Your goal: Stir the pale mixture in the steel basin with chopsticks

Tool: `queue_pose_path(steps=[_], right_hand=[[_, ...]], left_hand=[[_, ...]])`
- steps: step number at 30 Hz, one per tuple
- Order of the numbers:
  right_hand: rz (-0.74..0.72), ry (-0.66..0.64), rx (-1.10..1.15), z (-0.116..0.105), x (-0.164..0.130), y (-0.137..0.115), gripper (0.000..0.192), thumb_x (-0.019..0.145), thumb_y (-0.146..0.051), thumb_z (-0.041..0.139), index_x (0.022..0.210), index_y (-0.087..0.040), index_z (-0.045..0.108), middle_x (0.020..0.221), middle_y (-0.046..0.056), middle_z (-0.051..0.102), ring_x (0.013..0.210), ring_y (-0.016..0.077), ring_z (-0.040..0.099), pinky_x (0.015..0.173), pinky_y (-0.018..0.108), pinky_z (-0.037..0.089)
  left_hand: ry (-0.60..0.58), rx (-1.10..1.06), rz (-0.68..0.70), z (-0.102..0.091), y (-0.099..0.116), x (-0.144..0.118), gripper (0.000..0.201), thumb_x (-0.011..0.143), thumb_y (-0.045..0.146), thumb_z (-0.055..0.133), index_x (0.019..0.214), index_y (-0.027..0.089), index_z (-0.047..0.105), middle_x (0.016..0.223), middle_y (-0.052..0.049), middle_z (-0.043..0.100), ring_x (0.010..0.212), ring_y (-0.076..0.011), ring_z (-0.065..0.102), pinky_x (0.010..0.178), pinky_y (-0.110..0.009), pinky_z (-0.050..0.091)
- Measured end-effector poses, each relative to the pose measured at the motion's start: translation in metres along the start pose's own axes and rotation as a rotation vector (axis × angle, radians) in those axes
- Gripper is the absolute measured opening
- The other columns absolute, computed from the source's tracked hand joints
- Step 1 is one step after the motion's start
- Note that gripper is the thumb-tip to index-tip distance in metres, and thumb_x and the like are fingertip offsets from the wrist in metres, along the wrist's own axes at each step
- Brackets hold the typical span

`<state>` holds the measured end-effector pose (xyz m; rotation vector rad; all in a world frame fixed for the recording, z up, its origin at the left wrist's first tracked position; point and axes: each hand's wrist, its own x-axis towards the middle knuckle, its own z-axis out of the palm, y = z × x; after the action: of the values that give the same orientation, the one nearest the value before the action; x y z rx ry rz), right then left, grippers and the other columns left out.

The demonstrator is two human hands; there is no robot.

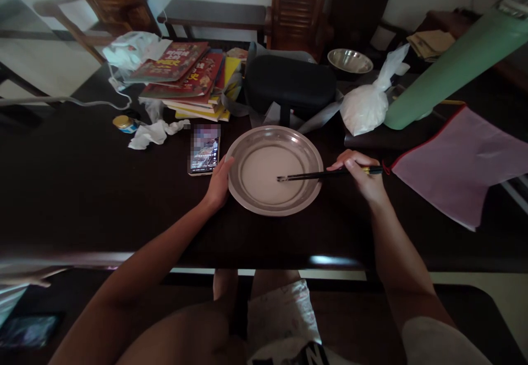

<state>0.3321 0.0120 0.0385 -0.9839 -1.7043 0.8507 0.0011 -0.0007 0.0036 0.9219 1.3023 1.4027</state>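
Head view. Left hand (218, 182) rests against the left rim of the steel plate (275, 170), fingers (226, 162) loosely curled on the rim edge, steadying it, not clenched around anything. Right hand (363, 175) sits just off the plate's right rim, fingers (348, 162) pinched on a pair of dark chopsticks (325, 175); the tips reach over the rim and touch the pale, thin layer in the plate's middle. Plate lies flat on the dark surface (82, 189), between both sets of fingers.

Just beyond the left fingers: a phone (204, 149), screen lit, lying flat, nearly touching the plate. Further out from them, crumpled tissue (154, 132), a small jar with a yellow lid (124, 123), and a stack of books (193, 79).

Straight beyond the plate: a black case (289, 84) over grey wrapping. Beyond the right fingers: a tied white plastic bag (367, 106), a steel bowl (350, 61) further back, and a green roll (454, 68) lying slantwise. Just beside the right fingers, outward: a pink cloth (457, 161) with red edging, close to the chopsticks' back ends.

Nothing lies between either hand and the plate.
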Motion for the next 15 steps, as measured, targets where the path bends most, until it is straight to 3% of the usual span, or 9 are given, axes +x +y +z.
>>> queue_pose_path(steps=[5, 10, 15], right_hand=[[0.016, -0.128, 0.025, 0.0031, -0.0008, 0.0013, 0.022, 0.091, -0.044, 0.066, 0.086, -0.028, 0.080, 0.084, 0.003, 0.076, 0.081, 0.0190, 0.071, 0.079, 0.036, 0.056], [0.023, -0.017, -0.004, 0.0000, -0.0008, 0.0002, 0.025, 0.094, -0.042, 0.063, 0.084, -0.027, 0.081, 0.077, 0.002, 0.073, 0.077, 0.0181, 0.070, 0.074, 0.034, 0.055], [0.025, -0.130, 0.034, 0.0023, -0.0006, 0.0014, 0.022, 0.092, -0.043, 0.066, 0.085, -0.028, 0.080, 0.082, 0.003, 0.075, 0.081, 0.0184, 0.071, 0.079, 0.035, 0.056]], left_hand=[[-0.022, 0.001, -0.018, 0.0004, 0.0013, -0.0002, 0.024, 0.080, 0.043, 0.065, 0.086, 0.020, 0.066, 0.087, -0.006, 0.072, 0.097, -0.0253, 0.067, 0.077, -0.033, 0.056], [-0.026, -0.003, -0.003, 0.0007, 0.0011, -0.0002, 0.022, 0.082, 0.041, 0.063, 0.085, 0.019, 0.065, 0.089, -0.007, 0.072, 0.105, -0.0279, 0.066, 0.081, -0.035, 0.057], [-0.031, -0.046, -0.061, 0.0003, 0.0012, -0.0001, 0.026, 0.078, 0.042, 0.067, 0.091, 0.019, 0.066, 0.088, -0.005, 0.073, 0.092, -0.0247, 0.069, 0.074, -0.032, 0.057]])
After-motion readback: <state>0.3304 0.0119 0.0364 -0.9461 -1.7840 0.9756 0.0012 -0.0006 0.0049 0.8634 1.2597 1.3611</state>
